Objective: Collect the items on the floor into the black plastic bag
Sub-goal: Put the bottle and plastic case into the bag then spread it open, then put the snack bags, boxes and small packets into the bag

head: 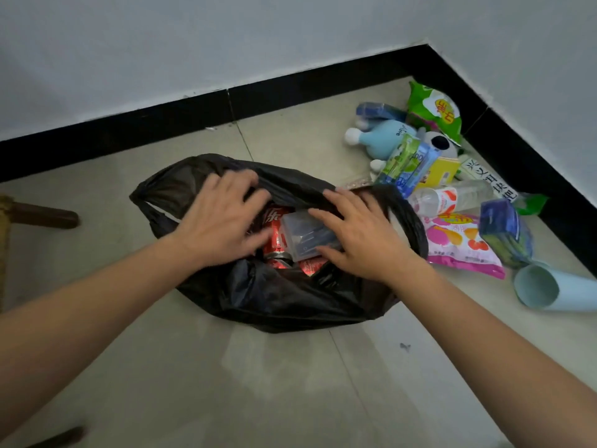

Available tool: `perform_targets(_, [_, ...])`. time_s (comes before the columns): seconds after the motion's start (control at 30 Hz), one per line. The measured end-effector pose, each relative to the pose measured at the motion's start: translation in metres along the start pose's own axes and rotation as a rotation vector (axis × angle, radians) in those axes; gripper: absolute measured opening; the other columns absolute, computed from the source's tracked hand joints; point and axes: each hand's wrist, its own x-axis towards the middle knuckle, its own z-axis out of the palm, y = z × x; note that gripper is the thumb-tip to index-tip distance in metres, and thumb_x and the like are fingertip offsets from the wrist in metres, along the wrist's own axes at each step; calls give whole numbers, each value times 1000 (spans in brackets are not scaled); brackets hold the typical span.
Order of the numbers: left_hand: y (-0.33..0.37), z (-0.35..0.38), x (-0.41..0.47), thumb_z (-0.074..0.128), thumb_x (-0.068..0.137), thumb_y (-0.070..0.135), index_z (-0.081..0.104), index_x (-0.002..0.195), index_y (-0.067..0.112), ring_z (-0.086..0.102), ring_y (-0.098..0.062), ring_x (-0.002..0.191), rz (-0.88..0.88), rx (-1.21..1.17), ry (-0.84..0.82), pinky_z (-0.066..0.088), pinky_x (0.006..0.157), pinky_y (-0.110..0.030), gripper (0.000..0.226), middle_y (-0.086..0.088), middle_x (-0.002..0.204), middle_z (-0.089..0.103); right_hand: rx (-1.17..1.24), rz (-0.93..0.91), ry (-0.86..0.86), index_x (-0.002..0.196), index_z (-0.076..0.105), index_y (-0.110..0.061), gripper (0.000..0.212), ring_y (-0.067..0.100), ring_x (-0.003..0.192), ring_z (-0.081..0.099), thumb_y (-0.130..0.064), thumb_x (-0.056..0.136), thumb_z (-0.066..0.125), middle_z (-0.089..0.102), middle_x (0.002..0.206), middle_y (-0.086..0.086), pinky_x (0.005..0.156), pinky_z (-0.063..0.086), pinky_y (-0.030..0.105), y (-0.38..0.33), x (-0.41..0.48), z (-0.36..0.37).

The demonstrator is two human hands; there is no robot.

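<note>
Here, in the head view, the black bag (277, 295) lies open on the tiled floor (200, 376) at frame centre. Inside it show red cans (274, 240) and a clear plastic case (305, 236) lying on top of them. The left hand (219, 221) rests spread and flat on the bag's mouth at 11 o'clock of the case, fingers curled over the far rim, gripping nothing firmly that I can tell. The right hand (358, 234) lies open, fingers splayed, touching the case and the bag's right rim.

At 2 o'clock from the bag the remaining items crowd the wall corner: a green snack pack (433, 111), a blue plush toy (384, 137), a clear bottle (452, 198), a pink packet (462, 244) and a pale blue cup (542, 291), lying on its side. The black skirting (161, 121) bounds the far edge. Bare floor stretches at 6 o'clock, with a wooden chair leg (48, 216) at 9 o'clock.
</note>
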Motion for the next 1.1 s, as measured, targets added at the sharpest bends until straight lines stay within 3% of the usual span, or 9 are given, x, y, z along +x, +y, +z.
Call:
perform_targets(0.1, [16, 9, -22, 42, 73, 78, 11, 156, 19, 7, -34, 148, 151, 13, -429, 11, 117, -54, 106, -13, 161, 7, -209, 186, -324, 160, 2, -20, 122, 39, 151, -15, -88, 71, 49, -14, 165, 19, 118, -6, 60, 20, 16, 8])
perform_targets(0.17, [18, 16, -34, 55, 72, 69, -18, 154, 23, -16, -31, 149, 118, 16, -679, -7, 118, -54, 119, -10, 162, -17, -155, 334, -391, 158, -4, -11, 141, 41, 149, -21, -98, 59, 46, -21, 163, 22, 118, -8, 61, 34, 13, 8])
perform_targets(0.23, [18, 13, -33, 62, 72, 66, -20, 153, 26, -16, -28, 149, 102, -39, -735, -7, 119, -52, 122, -8, 162, -19, 49, 370, -342, 159, -1, -11, 142, 37, 151, -20, -97, 58, 49, -19, 164, 19, 120, -6, 57, 41, 2, 1])
perform_targets(0.33, [24, -12, -6, 47, 73, 86, 18, 156, 23, 11, -25, 149, 143, -171, -480, 16, 119, -45, 108, -8, 161, 15, 471, 302, 25, 156, 28, -20, 100, 23, 155, 3, -76, 79, 58, 6, 167, 9, 125, 10, 40, 40, -26, -19])
perform_targets(0.4, [34, -30, 28, 33, 84, 81, 49, 140, 17, 44, -24, 132, 172, -286, -189, 38, 108, -39, 86, -7, 142, 50, 459, 281, 416, 141, 52, -18, 62, 20, 145, 34, -56, 93, 58, 38, 155, 8, 120, 28, 31, 47, -48, -28])
perform_targets(0.53, [82, -50, 106, 33, 94, 58, 59, 128, 13, 51, -25, 122, 90, -527, 101, 40, 101, -37, 61, -8, 130, 57, 418, 518, 876, 118, 66, -9, 26, 18, 115, 57, -24, 102, 51, 60, 120, 6, 99, 46, 29, 91, -87, -31])
perform_targets(0.7, [165, -48, 155, 31, 94, 59, 45, 143, 11, 29, -34, 143, 107, -516, 89, 28, 117, -48, 70, -17, 153, 36, 324, 704, 510, 127, 61, -12, 33, 27, 117, 57, -16, 95, 52, 62, 123, 10, 100, 46, 40, 157, -129, 24])
perform_targets(0.87, [208, -30, 168, 43, 100, 49, 42, 146, 14, 20, -25, 148, 70, -598, 31, 18, 119, -39, 58, -10, 157, 31, 236, 556, 21, 159, 16, -22, 94, 28, 153, 15, -62, 84, 55, 19, 165, 9, 120, 20, 46, 163, -141, 91])
perform_targets(1.1, [236, 5, 235, 53, 98, 33, 49, 136, 7, 44, -31, 129, -84, -647, -37, 36, 103, -38, 46, -15, 137, 48, 167, 705, 170, 147, 41, -36, 107, 28, 117, 46, -99, 61, 42, 49, 127, 5, 102, 33, 45, 157, -164, 108])
